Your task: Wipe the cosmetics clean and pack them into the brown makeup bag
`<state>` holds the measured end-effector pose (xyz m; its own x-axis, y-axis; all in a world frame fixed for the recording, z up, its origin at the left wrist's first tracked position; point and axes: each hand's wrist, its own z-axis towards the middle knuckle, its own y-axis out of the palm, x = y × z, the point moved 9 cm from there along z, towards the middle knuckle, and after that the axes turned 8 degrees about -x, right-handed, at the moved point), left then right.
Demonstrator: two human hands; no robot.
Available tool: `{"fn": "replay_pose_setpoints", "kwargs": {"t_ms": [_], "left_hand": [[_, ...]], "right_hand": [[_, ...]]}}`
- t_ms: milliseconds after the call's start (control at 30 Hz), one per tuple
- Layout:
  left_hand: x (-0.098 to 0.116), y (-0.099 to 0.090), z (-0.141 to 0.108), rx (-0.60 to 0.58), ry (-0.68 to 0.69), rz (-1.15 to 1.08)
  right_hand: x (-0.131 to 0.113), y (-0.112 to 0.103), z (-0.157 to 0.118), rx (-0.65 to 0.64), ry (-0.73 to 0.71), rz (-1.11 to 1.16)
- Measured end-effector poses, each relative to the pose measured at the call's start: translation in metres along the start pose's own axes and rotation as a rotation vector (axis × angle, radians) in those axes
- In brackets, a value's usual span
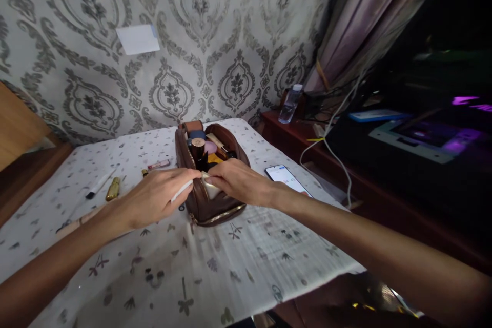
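A brown leather makeup bag stands open on the table, its gold zip running along the near side. Cosmetics fill it, among them a dark bottle with a rose-gold top and a pale pink round item. My left hand is closed at the bag's left front edge, with a thin white item between its fingers. Over the front opening, my right hand pinches a cream-coloured piece. Whether that piece is lining or a separate item, I cannot tell.
Left of the bag lie a gold tube, a white brush and a pink tube. A lit phone rests on the right. Beyond it, a water bottle and white cable are on a red-brown desk.
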<state>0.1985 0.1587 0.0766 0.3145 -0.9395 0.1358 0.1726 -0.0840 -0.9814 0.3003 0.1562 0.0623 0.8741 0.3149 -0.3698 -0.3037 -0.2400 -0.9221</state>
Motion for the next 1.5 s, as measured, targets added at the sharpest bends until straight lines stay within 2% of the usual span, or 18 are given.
{"fn": "replay_pose_setpoints", "kwargs": {"t_ms": [133,267,467,667,733,833,933,1200,1333,1400,1500], "left_hand": [[0.003,0.001,0.0,0.037,-0.006,-0.052],[-0.006,0.006,-0.013,0.044,-0.135,-0.158],[-0.036,0.018,-0.063,-0.023,-0.375,-0.238],[-0.076,0.018,-0.123,0.069,-0.541,-0.249],[-0.086,0.021,-0.139,0.068,-0.595,-0.257],[-0.094,0.029,-0.155,0.045,-0.653,-0.304],[-0.094,0.031,-0.165,0.074,-0.635,-0.325],[-0.112,0.038,-0.204,0.158,-0.732,-0.297],[-0.122,0.029,-0.231,0.207,-0.828,-0.3],[-0.129,0.021,-0.249,0.256,-0.897,-0.283],[-0.136,0.017,-0.268,0.322,-0.924,-0.275]], "right_hand": [[-0.003,-0.002,0.004,0.03,0.064,-0.108],[-0.005,-0.008,0.011,0.101,0.131,-0.171],[-0.008,-0.011,0.018,0.056,0.074,-0.213],[-0.013,-0.009,0.022,0.02,0.124,-0.306],[-0.015,-0.007,0.025,0.019,0.147,-0.33],[-0.014,-0.005,0.024,0.023,0.149,-0.313],[-0.012,-0.006,0.02,0.023,0.097,-0.242],[0.0,-0.018,0.004,0.195,0.03,0.043],[0.004,-0.017,-0.001,0.3,-0.008,0.11],[0.006,-0.02,-0.008,0.39,0.0,0.14],[0.0,-0.029,-0.03,0.618,0.022,0.179]]}}
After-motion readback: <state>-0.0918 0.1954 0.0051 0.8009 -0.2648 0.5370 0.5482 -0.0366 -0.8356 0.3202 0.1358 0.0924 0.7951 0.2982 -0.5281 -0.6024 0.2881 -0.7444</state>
